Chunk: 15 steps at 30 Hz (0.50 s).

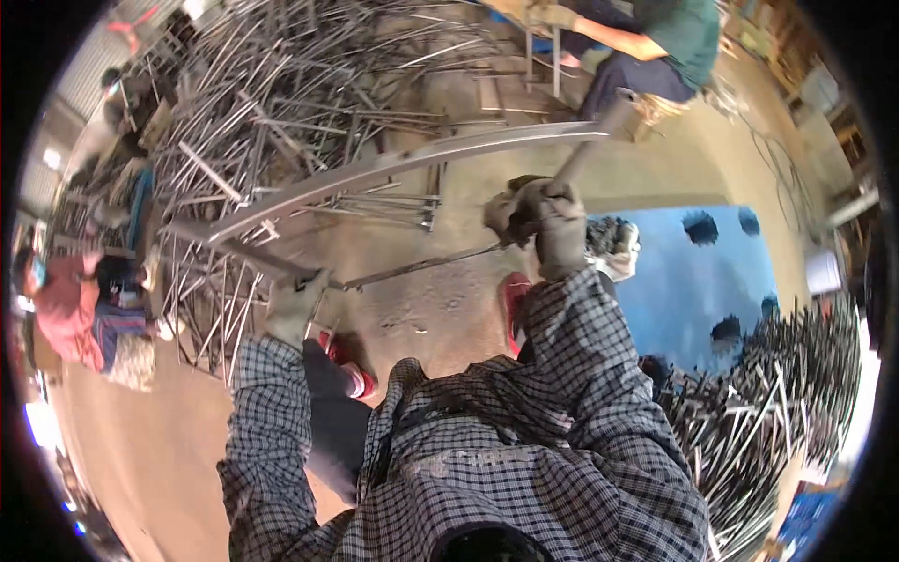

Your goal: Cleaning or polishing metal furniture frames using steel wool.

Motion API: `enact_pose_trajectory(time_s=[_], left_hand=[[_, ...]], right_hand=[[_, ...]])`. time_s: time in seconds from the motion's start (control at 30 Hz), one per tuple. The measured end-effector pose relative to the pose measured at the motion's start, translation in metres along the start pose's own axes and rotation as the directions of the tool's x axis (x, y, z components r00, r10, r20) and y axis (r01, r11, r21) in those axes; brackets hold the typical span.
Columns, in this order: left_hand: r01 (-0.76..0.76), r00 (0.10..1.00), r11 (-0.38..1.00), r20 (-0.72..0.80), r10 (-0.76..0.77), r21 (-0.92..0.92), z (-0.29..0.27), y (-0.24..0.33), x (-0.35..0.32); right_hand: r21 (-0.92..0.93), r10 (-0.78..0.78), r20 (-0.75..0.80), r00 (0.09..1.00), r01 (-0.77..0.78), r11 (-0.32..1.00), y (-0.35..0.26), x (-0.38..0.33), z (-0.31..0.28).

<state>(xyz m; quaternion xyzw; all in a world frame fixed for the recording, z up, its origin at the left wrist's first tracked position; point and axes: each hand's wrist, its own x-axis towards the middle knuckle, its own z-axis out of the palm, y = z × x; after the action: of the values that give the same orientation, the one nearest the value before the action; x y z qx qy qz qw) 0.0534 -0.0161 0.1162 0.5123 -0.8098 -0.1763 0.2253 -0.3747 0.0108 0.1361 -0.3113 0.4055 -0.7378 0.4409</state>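
Note:
A grey metal frame (412, 161) is held up in front of me, tilted, with a long flat bar on its far side and a thin bar (421, 267) on its near side. My left hand (298, 304), in a pale work glove, is closed on the near end of the frame's left crosspiece (257, 255). At the other side, my right hand (548, 220), in a darker, dirty glove, wraps round the right crosspiece (590, 148). Its fingertips are partly hidden. Below the frame, my red shoes (348, 361) show on the floor.
A big tangled heap of metal frames and bars (281, 103) lies ahead and left. To the right stand a stained blue sheet (684, 272) and a dense pile of metal pieces (768, 403). A seated person in green (684, 47) works ahead; another in red (75, 318) sits left.

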Motion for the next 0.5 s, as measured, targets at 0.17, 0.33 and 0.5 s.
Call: enact_pose_trajectory(time_s=[0.17, 0.33, 0.5], left_hand=[[0.431, 0.894, 0.761, 0.117, -0.432, -0.485, -0.007, 0.047, -0.001], [0.473, 0.859, 0.879, -0.189, -0.477, -0.067, 0.002, -0.024, 0.008], [0.684, 0.617, 0.615, -0.139, -0.775, -0.391, 0.003, -0.024, 0.026]], right_hand=[[-0.189, 0.168, -0.034, 0.985, -0.171, 0.967, 0.009, 0.029, 0.02], [-0.393, 0.18, 0.069, 0.981, -0.139, 0.909, 0.054, 0.001, 0.05], [-0.284, 0.297, -0.05, 0.954, -0.298, 0.911, 0.054, 0.004, 0.056]])
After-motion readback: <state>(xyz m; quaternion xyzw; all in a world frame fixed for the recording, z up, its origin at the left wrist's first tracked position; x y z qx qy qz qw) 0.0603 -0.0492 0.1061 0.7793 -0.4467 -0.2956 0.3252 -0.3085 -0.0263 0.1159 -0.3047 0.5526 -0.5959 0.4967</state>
